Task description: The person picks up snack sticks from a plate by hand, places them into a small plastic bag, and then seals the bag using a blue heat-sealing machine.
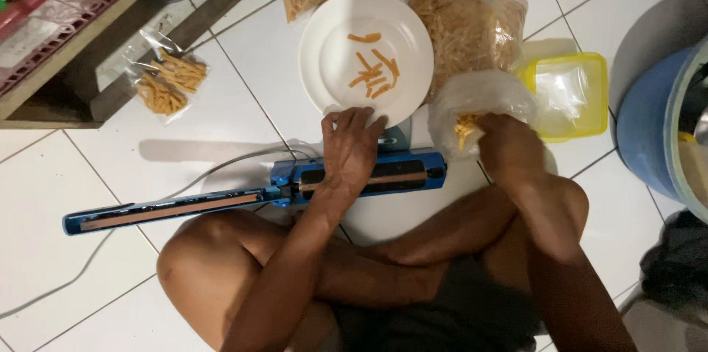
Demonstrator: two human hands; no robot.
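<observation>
1. The person is sitting cross-legged on the white tiled floor (243, 72), with a white plate (332, 50) lying just ahead of the knees.
2. The left hand (350, 147) is gripping the near rim of the plate, fingers curling over its edge.
3. Orange snack sticks (374, 72) are lying loose on the plate, near its centre.
4. The right hand (507, 147) is reaching into a clear plastic bag (479, 95) just right of the plate; its fingers are hidden inside, so I cannot tell whether they are closing on anything.
5. A blue heat sealer (221, 201) is lying open just beneath the plate, under the left wrist.
6. A yellow-lidded container (571, 94) is resting further right of the plate.
7. A small filled packet (168, 81) is lying well left of the plate.
</observation>
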